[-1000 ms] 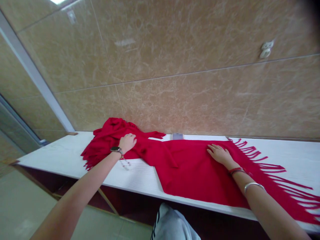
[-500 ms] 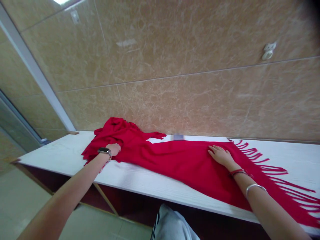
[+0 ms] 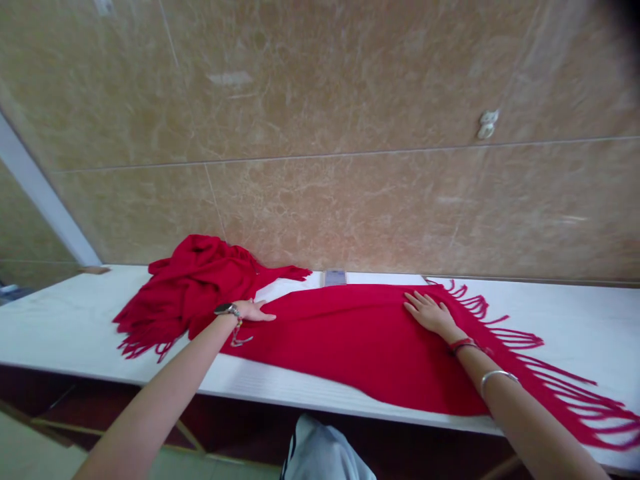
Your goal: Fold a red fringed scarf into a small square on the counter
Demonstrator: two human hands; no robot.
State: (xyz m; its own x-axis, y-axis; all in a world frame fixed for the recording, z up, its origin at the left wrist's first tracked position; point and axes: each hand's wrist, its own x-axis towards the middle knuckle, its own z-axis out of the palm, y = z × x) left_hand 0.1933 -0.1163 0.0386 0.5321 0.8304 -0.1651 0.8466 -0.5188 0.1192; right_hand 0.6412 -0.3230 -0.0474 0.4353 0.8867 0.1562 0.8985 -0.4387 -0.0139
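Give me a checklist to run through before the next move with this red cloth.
1. Right hand flat on the red cloth: ok, near the fringed right end.
2. Left hand pressing on the cloth: cannot tell; it is beside the bunched end, but contact is unclear.
3. Cloth between the hands smooth: ok, mostly flat with slight creases.
4. Left end spread out: not ok, heaped in folds.
5. Right fringe straight: not ok, several strands curve or loop.
6. Near edge fully on the white top: cannot tell; the right forearm hides part.
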